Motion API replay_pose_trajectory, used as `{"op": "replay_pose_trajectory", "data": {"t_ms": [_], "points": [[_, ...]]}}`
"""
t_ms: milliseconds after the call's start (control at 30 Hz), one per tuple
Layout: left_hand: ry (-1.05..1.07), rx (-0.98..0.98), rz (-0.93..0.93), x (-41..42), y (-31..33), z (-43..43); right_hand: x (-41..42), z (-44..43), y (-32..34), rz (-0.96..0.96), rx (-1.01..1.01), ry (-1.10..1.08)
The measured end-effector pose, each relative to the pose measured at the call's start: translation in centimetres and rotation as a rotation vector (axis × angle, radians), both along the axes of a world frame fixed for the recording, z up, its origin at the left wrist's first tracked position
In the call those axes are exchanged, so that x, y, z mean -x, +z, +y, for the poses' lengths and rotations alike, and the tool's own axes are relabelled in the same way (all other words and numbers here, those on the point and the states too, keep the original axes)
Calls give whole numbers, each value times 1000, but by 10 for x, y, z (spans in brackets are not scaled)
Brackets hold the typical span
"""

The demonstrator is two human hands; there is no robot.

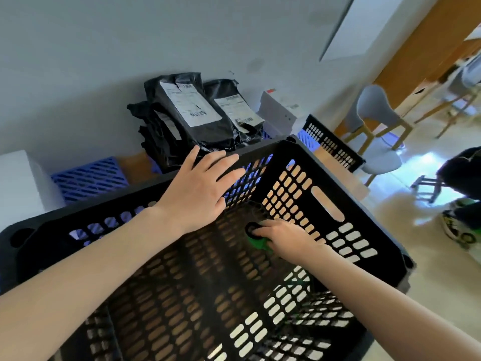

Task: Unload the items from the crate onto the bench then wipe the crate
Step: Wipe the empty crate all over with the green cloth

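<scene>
Crate (351,208) black, left hand (200,188) flat on far rim, right hand (283,238) gripping half-hidden green item (256,242) inside

We are resting our left hand (200,188) on the rim of the black crate (364,220), our right hand (283,239) gripping a green-and-black item (256,242) inside.

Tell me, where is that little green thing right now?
Head view: the green thing lies on the floor of the crate near its far right corner, gripped by the right hand, just below the left hand resting on the far rim.
</scene>
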State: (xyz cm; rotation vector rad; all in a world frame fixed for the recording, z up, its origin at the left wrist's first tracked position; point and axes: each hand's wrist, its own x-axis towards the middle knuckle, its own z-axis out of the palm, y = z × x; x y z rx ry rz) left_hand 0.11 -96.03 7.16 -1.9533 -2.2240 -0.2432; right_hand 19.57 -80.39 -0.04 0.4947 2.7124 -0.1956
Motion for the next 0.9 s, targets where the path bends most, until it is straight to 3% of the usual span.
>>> {"op": "replay_pose_trajectory", "data": {"t_ms": [300, 433, 567, 800, 900], "points": [[-44, -84, 191, 8, -29, 4, 73, 8, -75, -2, -67, 125], [9, -13, 216, 6, -29, 6, 81, 2, -102, -83, -62, 50], [58, 100, 259, 3, -28, 7, 62, 4, -94, -84, -12, 170], [59, 113, 253, 3, -26, 8, -9, -13, -62, -466, 110, 305], [41, 102, 270, 4, -28, 9, -30, -17, -57, -749, 132, 454]]}}
